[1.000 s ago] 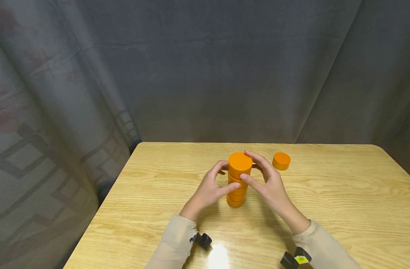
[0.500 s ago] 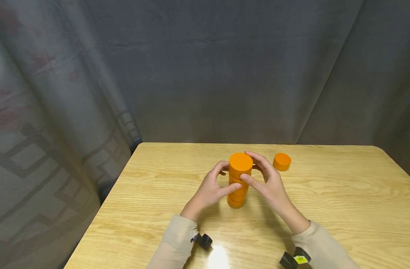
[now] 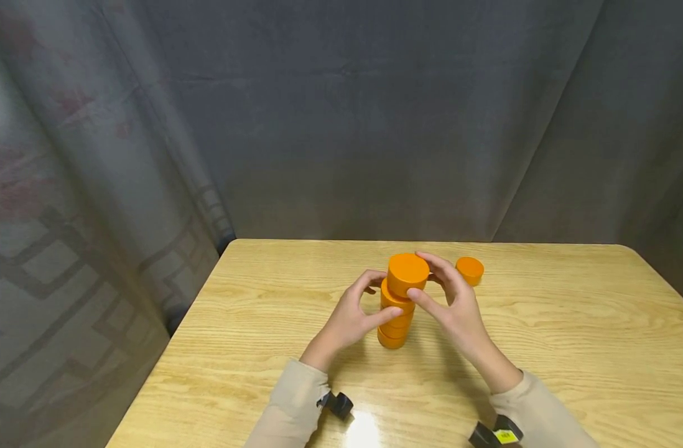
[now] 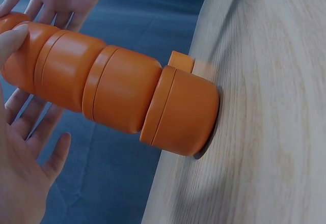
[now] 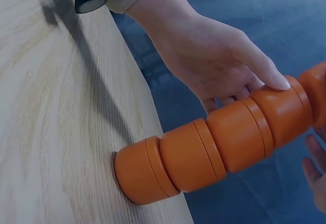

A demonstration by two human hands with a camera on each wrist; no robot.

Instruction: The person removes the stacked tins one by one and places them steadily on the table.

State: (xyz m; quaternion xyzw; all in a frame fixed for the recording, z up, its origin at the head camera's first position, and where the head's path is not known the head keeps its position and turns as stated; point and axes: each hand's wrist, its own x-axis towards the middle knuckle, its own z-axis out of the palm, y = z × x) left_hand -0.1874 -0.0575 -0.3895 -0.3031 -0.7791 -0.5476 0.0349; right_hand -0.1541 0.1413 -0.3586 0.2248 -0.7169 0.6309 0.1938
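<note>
Several orange round lidded jars [image 3: 394, 330] form an upright stack on the wooden table, each lid marked by a fine seam in the wrist views. My right hand [image 3: 456, 305] holds the top jar [image 3: 408, 274] between thumb and fingers. That jar sits off-centre to the right, exposing part of the top of the one beneath. Around the upper part of the stack curls my left hand [image 3: 347, 314], its thumb pressed on the jar [image 5: 280, 107] just below the top one. Its other fingers go behind the stack, mostly hidden in the head view.
One more orange jar [image 3: 470, 269] stands alone on the table [image 3: 571, 323], behind and right of the stack. Grey curtains [image 3: 375, 124] hang behind the table and along its left side. Each wrist carries a black camera [image 3: 341, 404].
The top jar has shifted right with my right hand, from lined up with the stack to off-centre. My left hand has hardly moved, and the lower jars stand as before.
</note>
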